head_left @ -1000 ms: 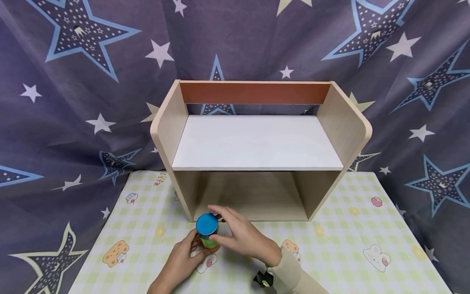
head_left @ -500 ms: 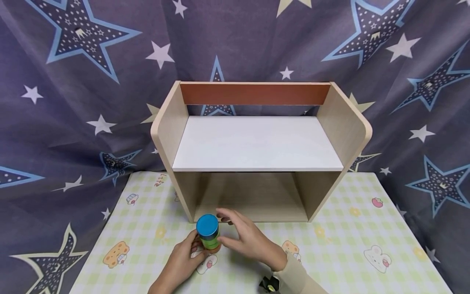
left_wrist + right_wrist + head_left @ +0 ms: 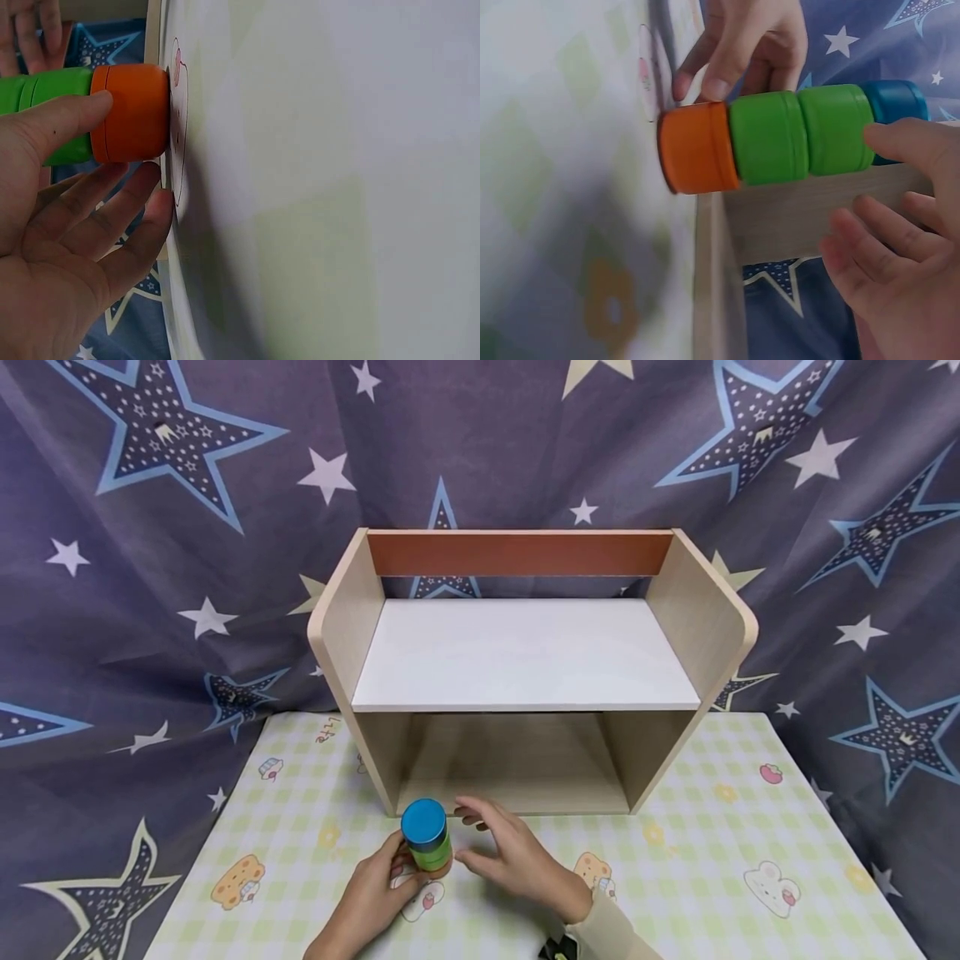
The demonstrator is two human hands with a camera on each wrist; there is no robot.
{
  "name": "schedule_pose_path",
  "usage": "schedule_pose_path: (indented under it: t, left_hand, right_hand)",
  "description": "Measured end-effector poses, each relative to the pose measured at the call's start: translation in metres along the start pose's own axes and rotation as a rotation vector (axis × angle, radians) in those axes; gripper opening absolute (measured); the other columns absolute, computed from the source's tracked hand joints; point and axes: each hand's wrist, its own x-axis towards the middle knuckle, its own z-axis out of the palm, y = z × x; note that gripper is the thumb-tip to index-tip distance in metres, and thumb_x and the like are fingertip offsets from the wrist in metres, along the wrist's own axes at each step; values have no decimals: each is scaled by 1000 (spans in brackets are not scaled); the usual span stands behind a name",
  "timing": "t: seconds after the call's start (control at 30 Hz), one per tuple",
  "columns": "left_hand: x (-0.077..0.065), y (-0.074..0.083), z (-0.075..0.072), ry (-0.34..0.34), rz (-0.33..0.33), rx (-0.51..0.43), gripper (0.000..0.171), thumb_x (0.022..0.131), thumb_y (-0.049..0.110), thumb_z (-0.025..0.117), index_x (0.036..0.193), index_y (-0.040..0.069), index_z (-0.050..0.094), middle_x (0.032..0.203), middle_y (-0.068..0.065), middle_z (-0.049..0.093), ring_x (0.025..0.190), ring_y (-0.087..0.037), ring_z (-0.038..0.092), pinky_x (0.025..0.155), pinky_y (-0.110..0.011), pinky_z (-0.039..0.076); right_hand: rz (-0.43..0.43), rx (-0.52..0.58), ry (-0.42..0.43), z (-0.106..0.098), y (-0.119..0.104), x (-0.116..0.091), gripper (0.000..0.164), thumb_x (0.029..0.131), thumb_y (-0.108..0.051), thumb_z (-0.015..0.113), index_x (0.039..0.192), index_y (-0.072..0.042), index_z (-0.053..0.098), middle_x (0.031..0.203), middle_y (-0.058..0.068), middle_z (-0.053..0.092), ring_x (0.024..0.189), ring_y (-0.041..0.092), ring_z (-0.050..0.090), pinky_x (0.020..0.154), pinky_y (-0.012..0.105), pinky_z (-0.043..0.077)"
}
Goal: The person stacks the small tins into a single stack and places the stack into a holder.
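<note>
A tower of round stacking cups stands upright on the table in front of the shelf. At its bottom is an orange cup [image 3: 697,148], with two green cups [image 3: 769,139] above it and a blue cup [image 3: 424,820] on top. My left hand [image 3: 367,889] holds the orange cup low down, thumb on the near side and fingers around the far side. In the left wrist view the thumb lies on the orange cup close to the green one. My right hand [image 3: 517,864] hovers just right of the tower, fingers spread and apart from it, holding nothing.
A two-level wooden shelf [image 3: 525,652] with a white upper board stands directly behind the hands. The table has a green checked cloth [image 3: 697,893] with cartoon prints. A dark star-patterned curtain [image 3: 525,435] hangs behind.
The right hand has drawn away from the blue cup to the right, leaving a gap beside the tower. The left hand and the cups have stayed in place.
</note>
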Motion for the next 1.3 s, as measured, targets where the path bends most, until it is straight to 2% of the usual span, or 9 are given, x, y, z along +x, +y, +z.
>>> schedule_pose_path:
  t: [0.27,0.43,0.6,0.67,0.9,1.2,1.3]
  left_hand:
    - [1,0,1,3,-10,11,62,86,19,82,140,16,53,125,-2,66,106,-15,66,92,-35,55]
    - [1,0,1,0,-11,6,61,86,18,82,139,16,53,125,-3,66,106,-16,66,91,-35,55]
    - [1,0,2,1,-6,-4,61,85,17,82,139,16,53,125,-3,66,105,-16,66,91,-34,55]
    - [1,0,2,-2,-4,-8,61,86,18,82,139,16,53,125,-3,65,106,-16,66,91,-34,55]
    - [1,0,1,1,-1,6,61,86,20,82,140,18,53,124,0,66,105,-14,66,92,-35,55]
    - [1,-1,0,-10,10,4,63,86,20,82,142,14,51,126,-5,65,106,-16,66,90,-32,56]
    - [1,-1,0,-12,17,-3,64,86,19,82,142,14,51,127,-7,64,106,-18,66,89,-30,56]
  right_hand:
    - [51,35,-10,9,9,-8,67,90,-7,76,147,-5,41,134,11,57,116,28,61,94,35,54]
    - [70,53,-10,13,12,-11,67,89,-7,77,147,-3,42,133,8,58,116,23,61,94,37,54]
    - [80,72,-22,17,17,-13,68,89,-5,76,146,0,40,133,16,57,117,32,60,95,40,54]
    - [90,72,-31,20,19,-15,69,90,-5,76,147,-1,39,135,15,56,117,33,59,96,40,53]
    - [112,57,-50,27,21,-16,76,89,-5,76,152,-14,35,142,7,51,122,30,57,101,36,50]
    - [135,72,-76,35,27,-17,76,88,-1,76,151,-9,35,140,8,53,121,26,59,102,38,49]
    - [126,86,-80,38,28,-16,77,88,-1,77,151,-11,35,141,8,51,121,22,58,101,37,50]
